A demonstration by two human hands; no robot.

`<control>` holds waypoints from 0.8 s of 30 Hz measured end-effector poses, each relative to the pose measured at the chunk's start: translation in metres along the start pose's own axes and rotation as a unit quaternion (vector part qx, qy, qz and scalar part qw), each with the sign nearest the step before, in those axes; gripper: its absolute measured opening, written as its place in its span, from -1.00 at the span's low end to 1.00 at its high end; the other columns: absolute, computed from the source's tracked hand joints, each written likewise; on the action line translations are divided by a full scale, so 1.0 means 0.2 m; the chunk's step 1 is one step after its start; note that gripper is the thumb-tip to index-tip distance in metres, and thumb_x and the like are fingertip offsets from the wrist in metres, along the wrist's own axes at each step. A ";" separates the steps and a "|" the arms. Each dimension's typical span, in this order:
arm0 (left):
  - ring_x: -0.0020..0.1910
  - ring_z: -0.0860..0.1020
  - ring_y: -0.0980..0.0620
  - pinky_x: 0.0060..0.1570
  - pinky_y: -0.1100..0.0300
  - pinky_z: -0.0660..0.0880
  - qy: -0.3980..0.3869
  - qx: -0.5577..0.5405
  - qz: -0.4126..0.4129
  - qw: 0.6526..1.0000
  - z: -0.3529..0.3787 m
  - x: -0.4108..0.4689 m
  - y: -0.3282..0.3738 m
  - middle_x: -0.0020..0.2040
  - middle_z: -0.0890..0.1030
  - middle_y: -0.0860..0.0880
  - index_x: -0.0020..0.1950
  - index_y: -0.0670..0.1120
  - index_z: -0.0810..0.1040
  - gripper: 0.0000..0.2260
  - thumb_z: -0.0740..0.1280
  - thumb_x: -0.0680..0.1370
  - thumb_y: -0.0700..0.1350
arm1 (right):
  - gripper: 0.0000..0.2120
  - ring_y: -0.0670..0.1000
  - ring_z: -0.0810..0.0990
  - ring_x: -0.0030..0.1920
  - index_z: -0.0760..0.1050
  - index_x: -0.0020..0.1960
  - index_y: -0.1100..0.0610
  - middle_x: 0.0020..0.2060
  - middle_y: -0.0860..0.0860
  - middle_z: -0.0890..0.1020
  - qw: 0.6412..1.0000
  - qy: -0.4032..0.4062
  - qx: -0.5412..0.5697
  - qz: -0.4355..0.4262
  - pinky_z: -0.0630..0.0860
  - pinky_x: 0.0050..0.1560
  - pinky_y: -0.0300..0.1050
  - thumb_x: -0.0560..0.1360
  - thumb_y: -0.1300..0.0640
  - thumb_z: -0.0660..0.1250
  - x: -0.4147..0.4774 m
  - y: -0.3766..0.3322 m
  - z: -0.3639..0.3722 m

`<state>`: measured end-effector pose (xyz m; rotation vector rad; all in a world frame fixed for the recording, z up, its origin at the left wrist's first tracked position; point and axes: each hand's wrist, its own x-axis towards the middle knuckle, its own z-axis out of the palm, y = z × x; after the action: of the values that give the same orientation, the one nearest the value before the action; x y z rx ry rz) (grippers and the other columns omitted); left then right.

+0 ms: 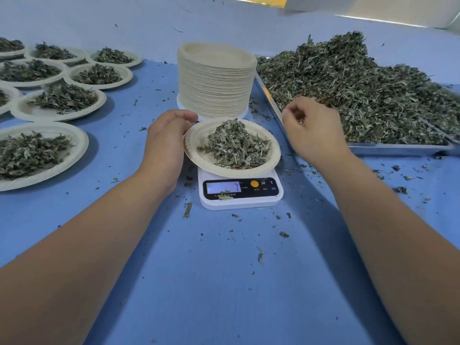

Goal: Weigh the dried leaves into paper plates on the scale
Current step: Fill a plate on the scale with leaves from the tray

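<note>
Biggest first: blue table (224, 282), crumbs all over. Right side: tray (398, 148) piled with heap (361, 90) of dried leaves. Left side: filled plates (22, 109), portioned already by the look of it. Behind the scale: stack (215, 80) of blanks. Centre: plate (196, 138) sitting on scale (239, 202), overhanging it, carrying portion (236, 145). On plate's left rim: left hand (165, 138), fingers curled over the edge, gripping it. Over tray's near edge, just beside plate: right hand (313, 128), fingers curled in on what looks like a small pinch (300, 120) of leaf. Lit display (222, 187), digits too blurred to read; scrap (225, 196) lying on the panel below it. Reads as trim-to-target step. For a clean number: take left hand's weight off the rim before trusting the readout, otherwise likely skewed. Add or pull small pinches only, dropping onto middle of portion, not the rim. Wait for digits to settle between pinches. Brush scrap off the panel. Lift plate flat when moving it out; thin paper, probably flexes and spills.
</note>
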<state>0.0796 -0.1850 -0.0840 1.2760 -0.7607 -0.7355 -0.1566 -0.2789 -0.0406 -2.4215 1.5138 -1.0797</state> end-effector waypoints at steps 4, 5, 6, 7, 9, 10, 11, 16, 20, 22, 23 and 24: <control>0.10 0.63 0.12 0.03 0.15 0.50 -0.010 0.009 -0.007 1.000 0.01 0.00 0.01 0.18 0.68 0.03 -0.01 0.08 0.66 -0.70 0.18 0.42 0.06 | -0.75 -0.06 0.43 -0.32 0.58 0.05 0.07 -0.23 -0.14 0.57 0.996 -0.022 -0.046 -0.076 0.45 0.03 0.03 0.64 -0.04 0.19 -0.13 -0.07 -0.03; 0.13 0.63 0.13 0.08 0.13 0.51 -0.013 0.012 -0.008 1.000 0.01 -0.01 0.02 0.19 0.68 0.06 -0.01 0.10 0.66 -0.71 0.19 0.43 0.09 | -0.74 -0.05 0.43 -0.29 0.57 0.06 0.08 -0.24 -0.15 0.54 0.994 -0.025 -0.060 -0.086 0.45 0.05 0.03 0.65 -0.04 0.19 -0.16 -0.07 -0.04; 0.16 0.62 0.13 0.14 0.09 0.53 -0.016 0.014 -0.009 1.000 0.01 -0.01 0.02 0.19 0.68 0.07 0.01 0.11 0.65 -0.70 0.19 0.43 0.11 | -0.73 -0.06 0.42 -0.29 0.57 0.07 0.08 -0.27 -0.17 0.52 0.994 -0.032 -0.063 -0.086 0.44 0.05 0.02 0.66 -0.05 0.18 -0.18 -0.08 -0.04; 0.18 0.62 0.12 0.22 0.05 0.54 -0.018 0.016 -0.009 1.000 0.01 -0.01 0.02 0.20 0.67 0.07 0.03 0.10 0.65 -0.69 0.19 0.43 0.12 | -0.73 -0.10 0.41 -0.33 0.56 0.09 0.08 -0.31 -0.20 0.49 0.995 -0.042 -0.055 -0.078 0.41 0.03 -0.02 0.66 -0.06 0.17 -0.19 -0.08 -0.04; 0.21 0.62 0.07 0.33 -0.03 0.52 -0.017 0.018 -0.017 1.000 0.01 -0.02 0.03 0.21 0.67 0.06 0.07 0.08 0.65 -0.67 0.20 0.44 0.13 | -0.73 -0.25 0.36 -0.35 0.55 0.11 0.07 -0.37 -0.26 0.42 0.996 -0.061 -0.028 -0.057 0.35 0.03 -0.07 0.67 -0.06 0.16 -0.21 -0.08 -0.04; 0.21 0.62 0.03 0.34 -0.06 0.51 -0.018 0.016 -0.024 0.999 0.01 -0.02 0.03 0.21 0.67 0.05 0.06 0.04 0.65 -0.66 0.21 0.43 0.12 | -0.74 -0.28 0.34 -0.34 0.55 0.12 0.07 -0.38 -0.27 0.39 0.996 -0.068 -0.021 -0.053 0.36 0.12 -0.05 0.67 -0.06 0.17 -0.21 -0.08 -0.04; 0.18 0.62 -0.02 0.30 -0.08 0.51 -0.023 0.011 -0.030 0.999 0.02 -0.03 0.04 0.18 0.67 0.03 0.03 -0.03 0.62 -0.67 0.23 0.42 0.12 | -0.75 -0.27 0.35 -0.32 0.54 0.11 0.06 -0.38 -0.26 0.39 0.996 -0.073 -0.020 -0.052 0.36 0.27 0.02 0.68 -0.05 0.16 -0.22 -0.09 -0.03; -0.08 0.52 -0.07 0.02 -0.08 0.45 -0.039 0.000 -0.053 0.998 0.05 -0.08 0.07 -0.07 0.55 -0.03 -0.09 0.03 0.56 -0.84 0.29 0.44 0.08 | -0.75 0.02 0.58 -0.18 0.57 0.13 0.04 -0.24 0.00 0.66 0.994 -0.094 0.049 -0.031 0.34 0.41 0.07 0.67 -0.06 0.19 -0.25 -0.15 -0.03; -0.18 0.64 -0.06 -0.04 -0.05 0.58 -0.004 -0.020 -0.085 0.996 0.06 -0.07 0.07 -0.12 0.66 0.01 -0.10 0.04 0.65 -0.85 0.31 0.57 0.02 | -0.75 0.15 0.60 -0.09 0.58 0.13 0.04 -0.17 0.09 0.69 0.991 -0.108 0.070 -0.032 0.42 0.27 -0.03 0.66 -0.07 0.20 -0.26 -0.18 -0.01; -0.26 0.63 -0.04 -0.15 0.04 0.54 -0.003 -0.019 -0.084 0.996 0.06 -0.06 0.08 -0.20 0.65 0.04 -0.10 0.04 0.64 -0.85 0.30 0.57 0.01 | -0.75 0.14 0.60 -0.06 0.58 0.12 0.02 -0.14 0.09 0.69 0.990 -0.113 0.080 -0.028 0.44 0.22 -0.02 0.66 -0.09 0.20 -0.26 -0.18 -0.01; -0.24 0.62 -0.04 -0.13 0.03 0.51 -0.003 -0.017 -0.086 0.996 0.06 -0.06 0.07 -0.19 0.65 0.03 -0.12 0.05 0.64 -0.85 0.29 0.56 0.02 | -0.75 0.13 0.61 -0.06 0.58 0.12 0.01 -0.13 0.09 0.69 0.990 -0.114 0.081 -0.028 0.44 0.22 -0.03 0.66 -0.10 0.20 -0.26 -0.17 -0.01; -0.20 0.61 -0.04 -0.08 0.01 0.49 -0.003 -0.012 -0.088 0.996 0.06 -0.07 0.07 -0.18 0.65 0.03 -0.13 0.06 0.64 -0.84 0.29 0.56 0.02 | -0.75 0.12 0.61 -0.07 0.58 0.11 0.00 -0.12 0.09 0.69 0.990 -0.114 0.079 -0.030 0.43 0.23 -0.03 0.66 -0.10 0.20 -0.26 -0.17 -0.01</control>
<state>0.0627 -0.1788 -0.0689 1.3298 -0.6477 -0.8881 -0.1457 -0.2188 -0.0503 -2.3994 1.2444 -0.8590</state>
